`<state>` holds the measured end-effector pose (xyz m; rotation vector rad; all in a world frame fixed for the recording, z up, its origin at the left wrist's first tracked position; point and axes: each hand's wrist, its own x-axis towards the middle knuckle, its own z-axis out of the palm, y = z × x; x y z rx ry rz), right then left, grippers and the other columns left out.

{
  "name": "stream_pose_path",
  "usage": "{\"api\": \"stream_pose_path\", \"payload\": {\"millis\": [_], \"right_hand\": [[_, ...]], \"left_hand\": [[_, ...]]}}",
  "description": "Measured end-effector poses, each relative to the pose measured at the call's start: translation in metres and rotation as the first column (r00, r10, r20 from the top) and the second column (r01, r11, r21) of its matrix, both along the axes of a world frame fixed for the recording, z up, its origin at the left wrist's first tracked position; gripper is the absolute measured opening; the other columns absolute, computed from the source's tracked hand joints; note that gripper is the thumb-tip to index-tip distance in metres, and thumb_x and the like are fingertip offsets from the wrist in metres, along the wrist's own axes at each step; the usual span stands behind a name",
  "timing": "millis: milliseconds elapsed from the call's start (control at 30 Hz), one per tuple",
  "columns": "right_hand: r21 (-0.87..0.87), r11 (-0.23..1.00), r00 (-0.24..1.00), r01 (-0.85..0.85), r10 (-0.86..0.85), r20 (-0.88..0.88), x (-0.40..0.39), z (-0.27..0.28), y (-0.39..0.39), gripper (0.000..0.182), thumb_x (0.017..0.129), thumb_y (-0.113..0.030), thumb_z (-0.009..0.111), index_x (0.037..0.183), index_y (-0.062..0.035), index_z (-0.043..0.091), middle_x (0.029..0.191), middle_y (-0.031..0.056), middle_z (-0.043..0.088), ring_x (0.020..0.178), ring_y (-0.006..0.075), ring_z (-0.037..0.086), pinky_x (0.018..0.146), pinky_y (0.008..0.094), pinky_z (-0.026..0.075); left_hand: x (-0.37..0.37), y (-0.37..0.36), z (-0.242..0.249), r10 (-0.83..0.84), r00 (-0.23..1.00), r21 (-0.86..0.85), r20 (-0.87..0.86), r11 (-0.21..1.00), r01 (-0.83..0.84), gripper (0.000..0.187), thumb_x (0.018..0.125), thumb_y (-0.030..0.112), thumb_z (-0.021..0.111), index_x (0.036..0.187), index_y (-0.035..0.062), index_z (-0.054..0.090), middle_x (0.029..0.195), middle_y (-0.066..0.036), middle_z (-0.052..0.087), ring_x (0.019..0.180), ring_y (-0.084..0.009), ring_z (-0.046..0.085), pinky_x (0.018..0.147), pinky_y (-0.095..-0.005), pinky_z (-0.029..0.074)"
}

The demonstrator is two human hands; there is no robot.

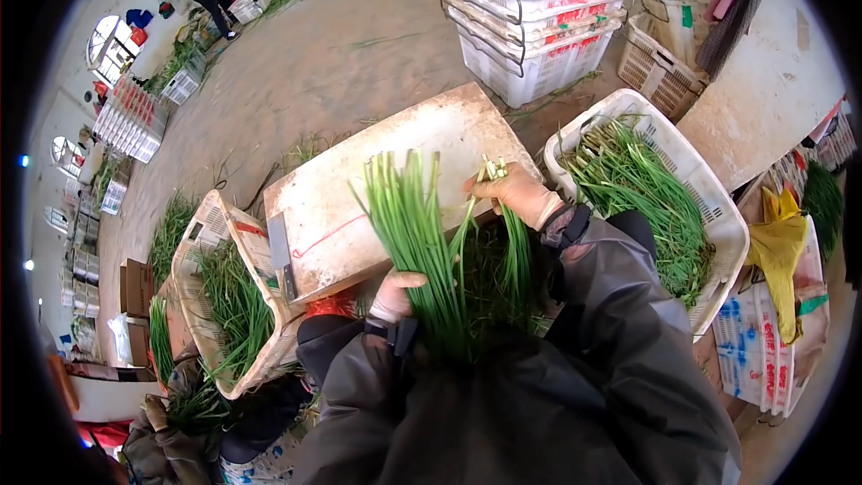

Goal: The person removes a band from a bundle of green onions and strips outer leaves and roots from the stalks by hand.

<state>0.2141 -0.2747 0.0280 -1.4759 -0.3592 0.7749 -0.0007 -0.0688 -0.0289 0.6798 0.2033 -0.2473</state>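
Greens bunch in curled L hand, R hand farther fwd, pinched shut w/ few stalks

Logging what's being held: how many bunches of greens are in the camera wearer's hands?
2: a thick bunch in the left hand, a thinner bunch in the right hand. More may be hidden.

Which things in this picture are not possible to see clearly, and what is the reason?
Head view:
- Left hand: most fingers hidden behind the long green stalks it holds.
- Stacked white plastic crates: top cut off by upper edge; red print too small.
- White plastic basket on the right: bottom covered by other green stalks.
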Motion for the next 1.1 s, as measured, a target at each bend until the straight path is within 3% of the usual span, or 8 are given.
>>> {"api": "stream_pose_path", "payload": {"millis": [500,567,633,700,900,1033,1067,1100], "right_hand": [[-0.029,1.000,1.000,-0.013,0.013,-0.026,0.006,-0.004,-0.007,0.018,0.089,-0.016,0.075,0.095,0.0013,0.077,0.080,0.0071,0.072,0.066,0.0152,0.064,0.060,0.0285,0.050],[-0.043,0.997,0.997,0.069,-0.068,0.020,0.010,0.007,-0.015,0.018,0.088,-0.017,0.076,0.095,0.0004,0.077,0.083,0.0071,0.074,0.067,0.0149,0.066,0.060,0.0283,0.050],[-0.020,0.984,0.982,0.179,-0.177,0.072,0.015,0.019,-0.024,0.018,0.088,-0.017,0.077,0.095,-0.0006,0.076,0.083,0.0068,0.075,0.066,0.0144,0.065,0.060,0.0280,0.050],[0.004,0.970,0.970,0.241,-0.241,0.017,0.032,0.012,-0.036,0.017,0.090,-0.017,0.077,0.098,-0.0017,0.076,0.083,0.0071,0.076,0.068,0.0139,0.065,0.062,0.0282,0.049],[-0.052,0.939,0.932,0.340,-0.329,0.153,0.050,0.018,-0.065,0.013,0.097,-0.009,0.066,0.105,-0.0009,0.071,0.093,0.0096,0.077,0.067,0.0120,0.063,0.057,0.0265,0.050],[-0.064,0.997,0.995,0.043,-0.038,0.088,0.028,0.029,-0.047,0.015,0.097,-0.011,0.067,0.108,-0.0024,0.071,0.093,0.0104,0.077,0.063,0.0084,0.061,0.053,0.0235,0.046],[-0.056,0.998,0.998,-0.039,0.042,0.054,0.021,0.032,-0.040,0.016,0.097,-0.012,0.067,0.108,-0.0026,0.072,0.093,0.0105,0.077,0.063,0.0083,0.061,0.052,0.0232,0.046],[-0.046,0.992,0.992,-0.121,0.122,0.021,0.012,0.037,-0.032,0.016,0.097,-0.012,0.067,0.109,-0.0027,0.072,0.093,0.0107,0.077,0.063,0.0082,0.061,0.052,0.0229,0.046]], "left_hand": [[0.007,0.005,-0.005,0.204,0.971,0.075,0.121,0.974,-0.214,0.087,0.060,0.020,0.078,0.141,0.0001,0.053,0.106,-0.013,0.067,0.095,-0.0296,0.066,0.094,-0.0433,0.055],[0.007,0.000,0.008,0.271,0.940,0.012,0.206,0.960,-0.279,0.087,0.061,0.020,0.079,0.142,0.0016,0.051,0.106,-0.014,0.067,0.095,-0.0322,0.066,0.097,-0.0478,0.054],[0.006,0.021,-0.004,0.268,0.928,-0.042,0.258,0.963,-0.267,0.088,0.066,0.019,0.079,0.147,0.0069,0.047,0.109,-0.014,0.065,0.118,-0.0456,0.061,0.114,-0.0695,0.037],[0.003,0.034,-0.005,0.331,0.889,0.002,0.317,0.937,-0.350,0.088,0.068,0.019,0.079,0.149,0.0078,0.046,0.109,-0.012,0.064,0.122,-0.0456,0.059,0.115,-0.0719,0.032],[-0.025,0.095,0.021,0.479,0.773,0.085,0.416,0.826,-0.557,0.088,0.070,0.017,0.081,0.150,0.0070,0.044,0.092,-0.005,0.054,0.079,-0.0243,0.062,0.085,-0.0497,0.060],[-0.028,0.072,0.032,0.467,0.817,0.248,0.338,0.793,-0.556,0.090,0.066,0.017,0.083,0.148,0.0039,0.047,0.122,-0.020,0.066,0.081,-0.0272,0.070,0.074,-0.0432,0.061],[-0.021,0.060,0.030,0.427,0.829,0.255,0.361,0.810,-0.528,0.089,0.066,0.019,0.082,0.148,0.0037,0.050,0.140,-0.023,0.058,0.096,-0.0292,0.071,0.066,-0.0409,0.061],[-0.015,0.051,0.021,0.379,0.849,0.259,0.369,0.835,-0.485,0.092,0.065,0.021,0.081,0.149,0.0034,0.048,0.148,-0.026,0.052,0.089,-0.0284,0.072,0.069,-0.0402,0.061]]}}
